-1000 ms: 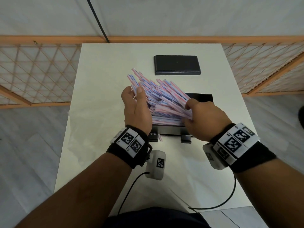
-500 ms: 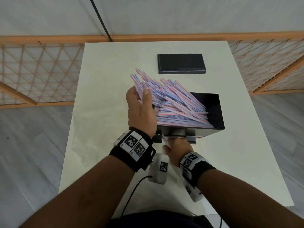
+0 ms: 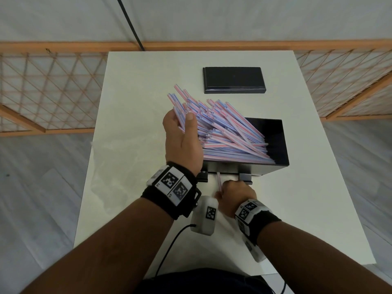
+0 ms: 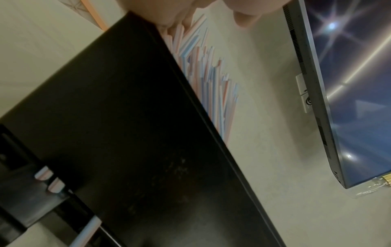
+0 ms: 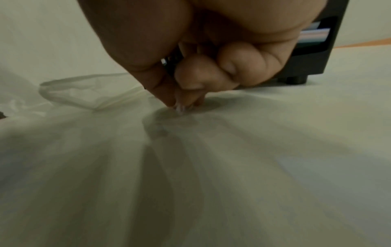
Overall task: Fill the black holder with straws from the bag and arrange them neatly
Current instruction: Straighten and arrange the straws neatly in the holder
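Observation:
The open black holder point(image 3: 277, 143) stands mid-table with a loose heap of pink-and-blue striped straws point(image 3: 231, 134) slanting out over its left end. My left hand point(image 3: 180, 124) grips the heap's raised left ends, thumb on top. In the left wrist view the holder's side point(image 4: 127, 133) fills the frame, with straws point(image 4: 207, 80) fanning past it under my fingers point(image 4: 245, 18). My right hand point(image 3: 220, 194) is just in front of the holder's base and pinches a single straw point(image 3: 219, 182). In the right wrist view that straw's tip point(image 5: 180, 107) sits between thumb and fingertip of the right hand point(image 5: 182, 100), touching the table.
The holder's black lid point(image 3: 234, 80) lies flat at the back of the white table point(image 3: 307, 209). An empty clear plastic bag point(image 3: 118, 166) is spread on the left side of the table, also visible as bag point(image 5: 74, 90). Wooden lattice fencing point(image 3: 53, 92) surrounds the table.
My right hand left the right side of the heap, dropped to the front of the holder's base and took hold of one straw there. The left hand kept its grip.

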Demonstrator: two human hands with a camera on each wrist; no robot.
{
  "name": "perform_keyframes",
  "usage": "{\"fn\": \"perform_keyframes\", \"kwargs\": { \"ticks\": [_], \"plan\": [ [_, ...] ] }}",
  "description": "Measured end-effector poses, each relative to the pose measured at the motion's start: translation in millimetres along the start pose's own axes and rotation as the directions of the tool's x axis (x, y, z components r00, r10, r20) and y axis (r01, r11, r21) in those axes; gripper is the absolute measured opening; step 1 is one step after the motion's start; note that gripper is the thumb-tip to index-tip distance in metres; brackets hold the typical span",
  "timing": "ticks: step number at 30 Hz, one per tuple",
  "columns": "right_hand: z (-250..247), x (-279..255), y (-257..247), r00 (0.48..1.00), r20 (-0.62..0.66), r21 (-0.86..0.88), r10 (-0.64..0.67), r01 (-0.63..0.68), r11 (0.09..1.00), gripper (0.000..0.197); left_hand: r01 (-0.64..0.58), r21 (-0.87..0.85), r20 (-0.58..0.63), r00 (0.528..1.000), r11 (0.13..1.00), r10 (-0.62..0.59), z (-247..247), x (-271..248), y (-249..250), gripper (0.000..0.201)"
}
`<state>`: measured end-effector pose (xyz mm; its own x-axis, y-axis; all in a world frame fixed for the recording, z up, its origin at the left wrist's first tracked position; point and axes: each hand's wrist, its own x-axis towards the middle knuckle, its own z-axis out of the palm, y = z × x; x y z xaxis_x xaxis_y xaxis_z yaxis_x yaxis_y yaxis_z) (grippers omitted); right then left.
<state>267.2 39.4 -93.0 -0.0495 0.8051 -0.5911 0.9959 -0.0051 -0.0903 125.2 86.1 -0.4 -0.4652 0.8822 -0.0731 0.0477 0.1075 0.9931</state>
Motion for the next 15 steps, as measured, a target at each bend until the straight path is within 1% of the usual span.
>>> {"fn": "perform_keyframes", "kwargs": {
  "ticks": [2, 3, 6, 8, 10, 11, 15],
  "plan": [
    [-2, 0, -4, 0.999, -0.040, -0.003, 0.009, -0.009, 1.000, 0.047, -0.002, 0.002, 0.002, 1.000, 1.000, 0.002, 0, 1, -1, 0.060],
    [-4, 2, -7, 0.998, -0.063, 0.030, 0.015, -0.013, 0.999, 0.049, -0.004, -0.001, 0.000, 1.000, 1.000, 0.004, 0, 1, -2, 0.059],
    [-7, 12, -17, 0.994, -0.089, 0.201, 0.056, -0.037, 0.979, 0.042, -0.009, -0.007, -0.009, 1.000, 1.000, 0.009, 1, 2, -4, 0.058],
    [-6, 12, -17, 0.995, -0.070, 0.241, 0.069, -0.050, 0.969, 0.039, -0.007, -0.005, -0.012, 1.000, 1.000, 0.007, 1, 2, -4, 0.058],
    [-4, 7, -14, 0.999, -0.003, 0.205, 0.034, -0.033, 0.978, 0.038, -0.001, -0.010, -0.010, 1.000, 1.000, 0.001, 0, 2, -4, 0.057],
    [-3, 3, -12, 0.998, 0.056, 0.185, 0.012, -0.022, 0.983, 0.036, 0.002, -0.016, -0.008, 1.000, 1.000, -0.002, 0, 3, -5, 0.057],
    [6, -7, 1, 0.974, 0.224, 0.164, -0.041, 0.004, 0.986, 0.031, 0.002, 0.003, 0.000, 1.000, 1.000, -0.002, 2, 2, -6, 0.048]
  ]
}}
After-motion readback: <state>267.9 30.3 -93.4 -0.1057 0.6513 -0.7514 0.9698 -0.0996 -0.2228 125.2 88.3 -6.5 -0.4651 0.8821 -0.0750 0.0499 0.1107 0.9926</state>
